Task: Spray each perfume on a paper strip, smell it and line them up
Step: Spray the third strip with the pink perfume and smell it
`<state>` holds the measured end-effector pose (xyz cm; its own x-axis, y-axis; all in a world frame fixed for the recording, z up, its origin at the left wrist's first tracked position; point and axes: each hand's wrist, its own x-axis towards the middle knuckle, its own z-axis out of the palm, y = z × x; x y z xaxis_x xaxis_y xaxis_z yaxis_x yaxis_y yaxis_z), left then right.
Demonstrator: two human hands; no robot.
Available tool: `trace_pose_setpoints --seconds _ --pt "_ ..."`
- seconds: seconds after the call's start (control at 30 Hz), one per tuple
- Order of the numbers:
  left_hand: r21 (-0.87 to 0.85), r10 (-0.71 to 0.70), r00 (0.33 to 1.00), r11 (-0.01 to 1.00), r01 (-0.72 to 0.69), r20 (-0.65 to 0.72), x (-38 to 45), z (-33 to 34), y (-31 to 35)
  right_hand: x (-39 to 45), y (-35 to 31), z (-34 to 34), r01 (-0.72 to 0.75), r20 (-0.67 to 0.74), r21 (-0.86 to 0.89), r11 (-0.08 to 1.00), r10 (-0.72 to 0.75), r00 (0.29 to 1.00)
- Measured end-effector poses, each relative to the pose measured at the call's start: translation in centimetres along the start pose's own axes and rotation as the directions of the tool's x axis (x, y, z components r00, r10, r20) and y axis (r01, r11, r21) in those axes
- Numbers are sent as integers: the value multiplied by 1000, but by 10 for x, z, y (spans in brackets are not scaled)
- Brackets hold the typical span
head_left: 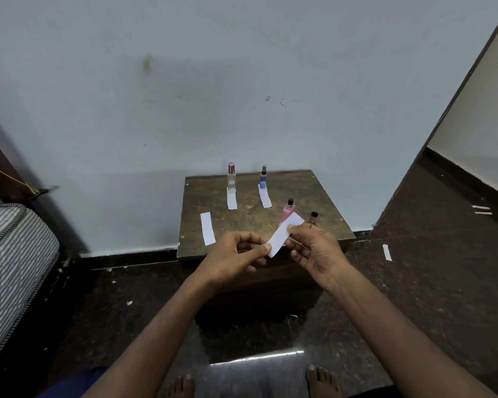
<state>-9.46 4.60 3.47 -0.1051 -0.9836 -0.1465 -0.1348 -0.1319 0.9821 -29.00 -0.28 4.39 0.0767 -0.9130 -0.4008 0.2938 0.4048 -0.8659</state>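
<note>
Paper strip (pixel 285 234) pinched at both ends, slanting up to the right.
Left hand (pixel 236 255) grips its low end, right hand (pixel 314 248) its top; pink bottle (pixel 287 211) stands just beyond the right fingertips (pixel 292 228).

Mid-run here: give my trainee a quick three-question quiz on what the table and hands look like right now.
1. True or false: both hands grip the same paper strip.
2. How many paper strips lie flat on the wooden table?
3. Which bottle stands with its cap off? A) clear bottle B) blue bottle C) pink bottle

Key:
1. True: left hand pinches the near end, right hand the far end.
2. Three: one before the clear bottle, one before the blue bottle, one at the left edge.
3. C: its dark cap stands beside it.
</note>
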Motion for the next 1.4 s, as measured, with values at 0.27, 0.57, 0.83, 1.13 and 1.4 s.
trace_pose_setpoints --seconds 0.27,0.57,0.83,1.13,1.4 --pt "10 -50 996 999 51 -72 4 -3 -7 3 -5 -5 55 12 -33 998 -55 998" --pt "-131 -105 978 988 81 -182 6 -10 -8 4 -7 -9 177 13 -224 958 -179 984" --pt "-314 -237 954 934 170 -186 4 -13 -5 2 -6 -15 99 51 -254 962 -89 995" --pt "-329 -266 946 924 195 -186 2 -16 -1 1 -8 -19 63 86 -253 965 -43 995" --pt "-67 -114 983 992 106 -143 5 -21 -3 -24 -20 -16 270 136 -720 640 -251 958"
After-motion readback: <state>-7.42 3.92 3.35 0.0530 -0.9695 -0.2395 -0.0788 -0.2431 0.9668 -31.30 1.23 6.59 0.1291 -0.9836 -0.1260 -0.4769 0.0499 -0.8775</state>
